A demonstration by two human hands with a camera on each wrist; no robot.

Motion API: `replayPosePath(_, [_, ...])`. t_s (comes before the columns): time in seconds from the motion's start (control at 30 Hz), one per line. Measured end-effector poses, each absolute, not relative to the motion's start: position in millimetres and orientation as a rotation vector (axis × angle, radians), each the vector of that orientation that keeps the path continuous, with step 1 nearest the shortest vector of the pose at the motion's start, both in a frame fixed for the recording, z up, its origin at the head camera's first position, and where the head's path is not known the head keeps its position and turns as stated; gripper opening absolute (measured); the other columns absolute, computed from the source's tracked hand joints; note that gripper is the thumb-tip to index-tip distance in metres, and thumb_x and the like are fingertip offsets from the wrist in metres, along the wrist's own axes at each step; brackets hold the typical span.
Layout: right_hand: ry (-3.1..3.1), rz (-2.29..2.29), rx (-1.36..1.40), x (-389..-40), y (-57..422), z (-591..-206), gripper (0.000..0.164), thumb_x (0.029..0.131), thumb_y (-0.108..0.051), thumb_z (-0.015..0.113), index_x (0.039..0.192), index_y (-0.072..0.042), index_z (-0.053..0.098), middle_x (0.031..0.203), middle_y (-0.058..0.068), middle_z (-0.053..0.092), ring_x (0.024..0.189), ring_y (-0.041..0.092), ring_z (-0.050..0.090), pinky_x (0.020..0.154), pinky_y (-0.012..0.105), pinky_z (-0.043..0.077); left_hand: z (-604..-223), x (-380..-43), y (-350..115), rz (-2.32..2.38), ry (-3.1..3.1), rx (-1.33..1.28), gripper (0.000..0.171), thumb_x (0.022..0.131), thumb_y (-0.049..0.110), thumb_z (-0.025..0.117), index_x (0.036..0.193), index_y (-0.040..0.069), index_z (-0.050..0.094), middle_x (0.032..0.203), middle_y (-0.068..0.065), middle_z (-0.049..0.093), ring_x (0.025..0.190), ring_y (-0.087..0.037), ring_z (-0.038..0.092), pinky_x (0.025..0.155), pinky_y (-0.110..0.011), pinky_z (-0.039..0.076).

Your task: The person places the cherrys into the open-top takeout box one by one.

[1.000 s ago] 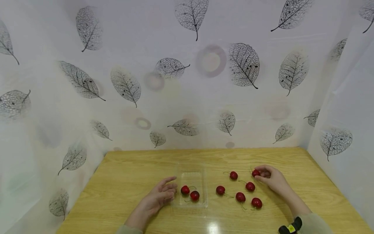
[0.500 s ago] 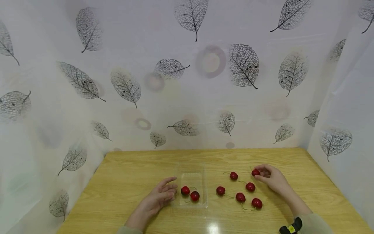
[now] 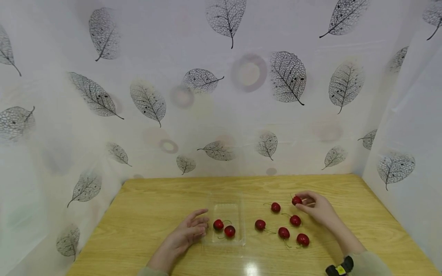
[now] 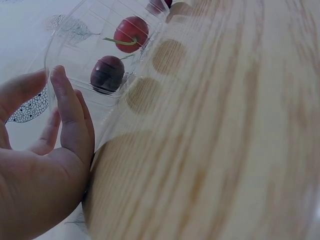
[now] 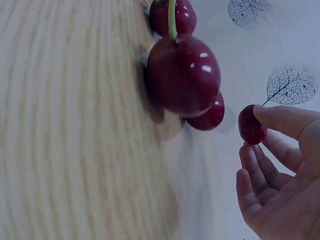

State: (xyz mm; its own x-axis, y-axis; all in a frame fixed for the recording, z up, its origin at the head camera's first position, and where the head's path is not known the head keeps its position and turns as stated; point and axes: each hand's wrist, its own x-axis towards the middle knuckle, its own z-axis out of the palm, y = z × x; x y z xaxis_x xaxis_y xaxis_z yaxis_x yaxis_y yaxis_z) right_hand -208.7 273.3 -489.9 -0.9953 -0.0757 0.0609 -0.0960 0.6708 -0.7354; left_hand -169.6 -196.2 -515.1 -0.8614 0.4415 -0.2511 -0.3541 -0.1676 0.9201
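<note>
My right hand pinches a dark red cherry between thumb and fingertips. The right wrist view shows this held cherry raised off the wooden table. A clear plastic box stands near the table's middle with two cherries in it, one red and one red with a dark patch. At the box's left side is my left hand, its fingers loosely extended and the fingertips right at the wall. In the left wrist view those fingers lie along the clear wall.
Several loose cherries with stems lie right of the box, among them one at the back, one nearest the box and one at the front. A leaf-patterned white sheet rises behind the wooden table.
My right hand has lifted its cherry and moved slightly left and up in the head view. The left hand and the box have stayed in place.
</note>
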Motion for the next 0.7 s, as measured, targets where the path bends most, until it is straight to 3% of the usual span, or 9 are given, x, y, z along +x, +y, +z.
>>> replayPosePath(0.4, [-2.763, 1.38, 0.241, -208.3, 248.7, -478.7, 0.037, 0.097, -0.014, 0.079, 0.13, 0.0, 0.069, 0.119, 0.019, 0.074, 0.093, 0.006, 0.066, 0.078, 0.021, 0.058, -513.3, -169.4, -196.3, 2.068, 1.605, 0.095, 0.073, 0.1, 0.0, 0.064, 0.164, 0.004, 0.03, 0.132, -0.001, 0.056, 0.111, -0.009, 0.061, 0.09, -0.02, 0.058])
replayPosePath(0.7, [-2.753, 1.45, 0.266, -204.1, 229.1, -468.6, 0.039, 0.097, -0.014, 0.078, 0.131, 0.0, 0.068, 0.12, 0.018, 0.073, 0.097, 0.014, 0.067, 0.08, 0.021, 0.058, -513.8, -168.9, -196.3, 2.07, 1.597, 0.086, 0.073, 0.101, 0.001, 0.064, 0.165, 0.004, 0.028, 0.136, -0.004, 0.054, 0.112, -0.01, 0.061, 0.091, -0.02, 0.058])
